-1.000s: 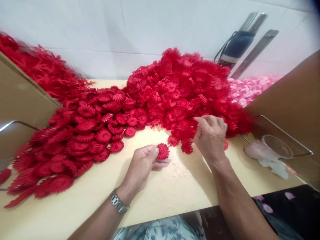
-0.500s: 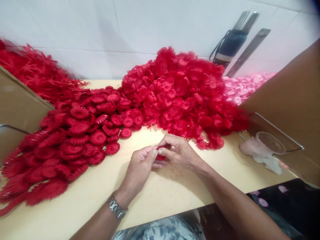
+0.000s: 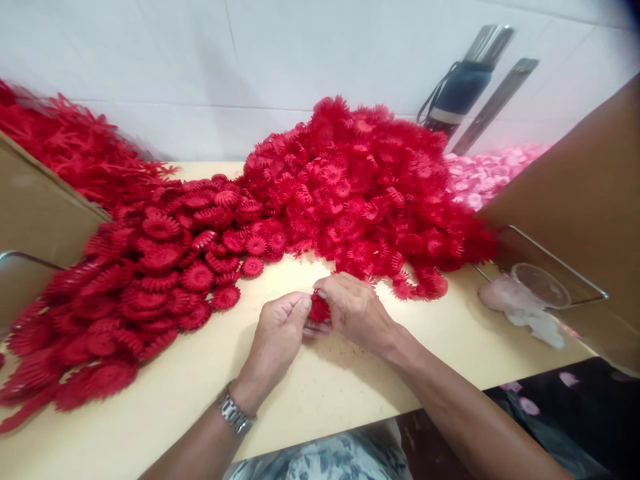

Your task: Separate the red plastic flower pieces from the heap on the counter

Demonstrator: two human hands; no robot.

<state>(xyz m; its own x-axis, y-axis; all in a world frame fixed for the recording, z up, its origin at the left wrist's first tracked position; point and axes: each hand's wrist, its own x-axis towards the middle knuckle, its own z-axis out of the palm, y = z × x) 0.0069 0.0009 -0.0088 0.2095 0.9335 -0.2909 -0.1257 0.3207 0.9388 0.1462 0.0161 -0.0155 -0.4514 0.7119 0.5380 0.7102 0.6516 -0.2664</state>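
I'm watching through one head-worn camera, peering forward and down, close above the bench [image 3: 165,400], facing the wall [image 3: 150,67].

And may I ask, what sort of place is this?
Probably a workshop bench for small handwork: heaped red, flower-like pieces lie on a pale tabletop between brown panels, and the left hand and right hand are together at a red piece.

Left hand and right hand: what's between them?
In the head view, a red fringed piece lies between the left hand and right hand.
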